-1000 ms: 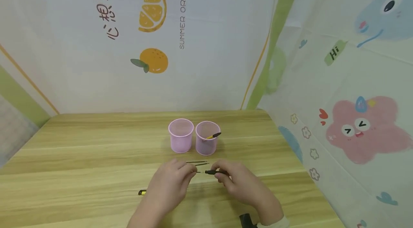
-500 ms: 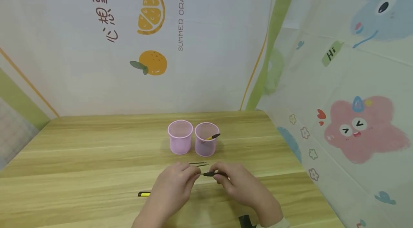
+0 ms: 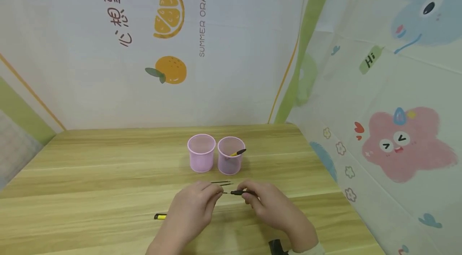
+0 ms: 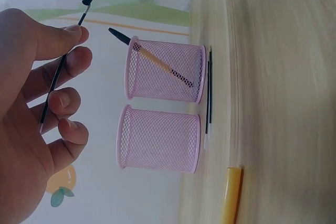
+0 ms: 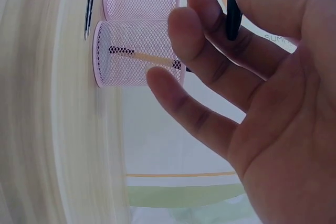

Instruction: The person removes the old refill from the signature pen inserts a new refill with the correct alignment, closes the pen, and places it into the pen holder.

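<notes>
My left hand (image 3: pixel 195 203) pinches a thin black pen refill (image 4: pixel 60 72) between thumb and fingers; its far end lies across the palm. The refill's pale metal tip points at a black tapered pen piece (image 3: pixel 237 193), end to end with a small gap in the head view. My right hand (image 3: pixel 268 207) pinches that pen piece (image 5: pixel 234 11) between thumb and index finger, its other fingers spread loosely. On the table beside my left forearm lies a yellow pen barrel (image 4: pixel 232 195) with a black end, partly hidden by the arm in the head view.
Two pink mesh pen cups (image 3: pixel 201 154) stand side by side beyond my hands. The right cup (image 3: pixel 229 164) holds a yellow-and-black pen (image 3: pixel 238 152). Two more refills (image 4: pixel 209 95) lie on the wooden table (image 3: pixel 108 175) in front of the cups. Printed cloth hangs behind and to the right.
Half a second ago the refill's tip met the black pen piece; now a small gap shows between them, as it did one second ago. The cups and loose refills stay put.
</notes>
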The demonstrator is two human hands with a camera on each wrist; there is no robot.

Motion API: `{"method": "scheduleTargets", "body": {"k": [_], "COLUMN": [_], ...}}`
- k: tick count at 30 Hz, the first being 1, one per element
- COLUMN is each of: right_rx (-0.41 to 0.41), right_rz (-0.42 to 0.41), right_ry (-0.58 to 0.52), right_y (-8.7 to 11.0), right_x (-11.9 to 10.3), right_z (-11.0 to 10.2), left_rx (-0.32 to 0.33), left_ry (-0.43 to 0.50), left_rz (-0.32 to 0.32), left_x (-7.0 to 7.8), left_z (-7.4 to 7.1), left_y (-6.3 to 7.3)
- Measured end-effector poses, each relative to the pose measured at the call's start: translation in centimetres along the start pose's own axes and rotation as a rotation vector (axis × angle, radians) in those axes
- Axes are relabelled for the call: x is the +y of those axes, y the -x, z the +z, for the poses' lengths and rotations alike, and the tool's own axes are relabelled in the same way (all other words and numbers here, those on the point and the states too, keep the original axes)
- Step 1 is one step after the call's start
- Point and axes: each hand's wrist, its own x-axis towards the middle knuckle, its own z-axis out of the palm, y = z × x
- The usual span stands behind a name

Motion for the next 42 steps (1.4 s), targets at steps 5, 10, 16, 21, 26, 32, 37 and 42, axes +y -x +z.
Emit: {"method": "scheduleTargets", "body": {"k": [5, 10, 16, 21, 26, 32, 37, 42], "right_rx": [0.008, 0.010, 0.013, 0.013, 0.012, 0.003, -0.012, -0.011], "right_rz": [-0.020, -0.036, -0.048, -0.072, -0.073, -0.073, -0.073, -0.042], "right_ry": [0.013, 0.017, 0.013, 0.037, 0.050, 0.067, 0.068, 0.057], "right_y": [-0.1, 0.0, -0.1, -0.1, -0.2, -0.5, -0.6, -0.5], "right_x": [0.1, 0.1, 0.0, -0.3, -0.8, -1.3, -1.3, -1.3], "right_z": [0.0, 0.0, 0.2, 0.5, 0.7, 0.9, 1.1, 0.9], "left_rx": [0.026, 0.032, 0.027, -0.006, -0.090, -0.198, -0.236, -0.201], "left_ry": [-0.009, -0.011, 0.009, 0.063, 0.120, 0.193, 0.185, 0.124], "left_rz": [0.014, 0.013, 0.044, 0.056, 0.068, -0.018, -0.040, -0.034], "left_x": [-0.3, -0.4, 0.0, 0.5, 1.0, 1.6, 1.9, 2.3], "left_z": [-0.1, 0.0, 0.2, 0.4, 0.5, 0.5, 0.6, 0.3], "left_y": [0.0, 0.0, 0.1, 0.0, -0.1, -0.3, -0.5, -0.5]}}
